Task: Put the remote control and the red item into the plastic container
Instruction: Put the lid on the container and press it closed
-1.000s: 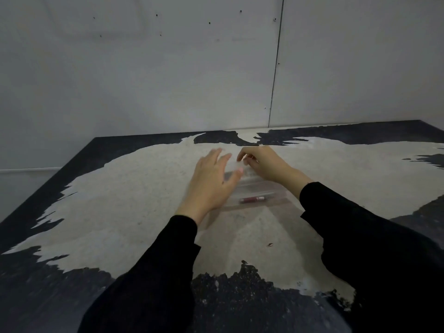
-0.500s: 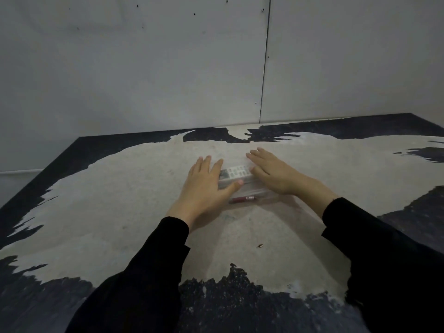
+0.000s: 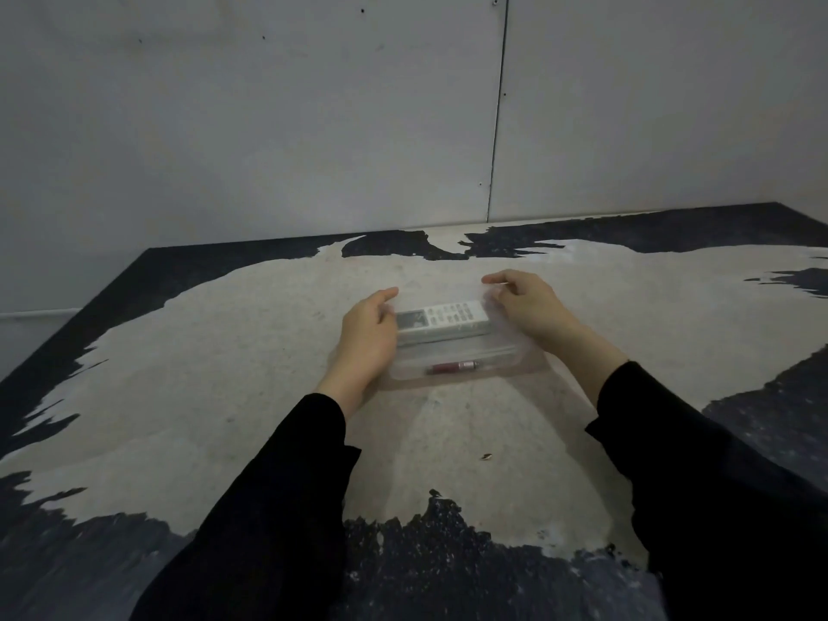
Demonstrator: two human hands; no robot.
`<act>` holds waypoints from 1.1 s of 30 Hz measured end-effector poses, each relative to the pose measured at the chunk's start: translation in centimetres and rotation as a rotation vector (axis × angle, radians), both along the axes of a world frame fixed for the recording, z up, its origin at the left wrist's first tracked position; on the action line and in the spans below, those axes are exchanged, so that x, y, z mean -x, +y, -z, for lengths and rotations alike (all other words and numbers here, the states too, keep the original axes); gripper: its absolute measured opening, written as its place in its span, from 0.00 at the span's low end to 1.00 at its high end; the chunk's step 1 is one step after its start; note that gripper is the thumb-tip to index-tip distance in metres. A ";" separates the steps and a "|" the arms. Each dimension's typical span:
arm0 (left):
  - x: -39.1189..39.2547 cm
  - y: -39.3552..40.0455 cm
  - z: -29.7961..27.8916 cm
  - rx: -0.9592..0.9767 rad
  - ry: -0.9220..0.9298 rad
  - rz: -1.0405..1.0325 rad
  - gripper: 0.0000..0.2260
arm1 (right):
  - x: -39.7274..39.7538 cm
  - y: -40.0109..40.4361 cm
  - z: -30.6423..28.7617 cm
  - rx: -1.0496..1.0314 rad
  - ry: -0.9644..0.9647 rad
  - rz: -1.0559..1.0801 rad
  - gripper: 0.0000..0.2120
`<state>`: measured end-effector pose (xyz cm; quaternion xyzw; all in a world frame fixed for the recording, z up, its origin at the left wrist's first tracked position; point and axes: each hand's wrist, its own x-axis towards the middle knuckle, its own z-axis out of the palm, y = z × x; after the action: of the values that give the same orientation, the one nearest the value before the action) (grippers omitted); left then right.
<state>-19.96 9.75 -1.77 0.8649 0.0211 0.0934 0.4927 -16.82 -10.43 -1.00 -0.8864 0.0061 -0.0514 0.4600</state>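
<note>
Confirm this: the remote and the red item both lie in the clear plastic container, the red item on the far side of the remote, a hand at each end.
Wrong on one count. The head view shows the red item on the near side of the remote, toward the person. Both do lie in the plastic container, with the left hand and right hand at its ends.

the scene is dim and cool-toned, lit softly from above and ahead, with no hard glare. the grey wall (image 3: 269,127) fades darker toward its upper corners. faint, blurred shadows spread on the bench (image 3: 224,374) toward the viewer beneath both forearms. the black sleeves (image 3: 278,508) lose all detail in the low light. wide-angle distortion bows the bench edges and the wall seam (image 3: 497,127). the clear plastic container (image 3: 515,367) shows only weak sheen; fine detail is soft.
</note>
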 end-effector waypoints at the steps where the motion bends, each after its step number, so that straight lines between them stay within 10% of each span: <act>1: 0.1 0.0 0.0 0.011 0.003 0.007 0.17 | 0.0 -0.1 -0.2 0.006 0.022 -0.013 0.15; 7: 0.5 0.0 0.0 -0.070 -0.020 0.025 0.18 | 0.7 0.7 0.5 0.223 -0.028 -0.022 0.19; 14: 0.5 -0.4 -0.3 -0.654 -0.108 0.131 0.21 | 2.1 0.9 0.3 0.248 -0.306 -0.076 0.19; 22: -0.2 -1.1 -1.4 -0.901 -0.031 0.191 0.24 | 2.5 1.1 -0.6 0.616 -0.171 -0.286 0.25; 33: 0.2 -1.8 0.1 -0.617 -0.035 0.125 0.27 | 2.8 1.2 0.5 0.492 -0.156 -0.276 0.28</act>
<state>-20.17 7.98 -1.89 0.9715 -0.0698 0.0796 0.2121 -19.62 -9.23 -1.52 -0.9571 -0.1627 -0.0564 0.2330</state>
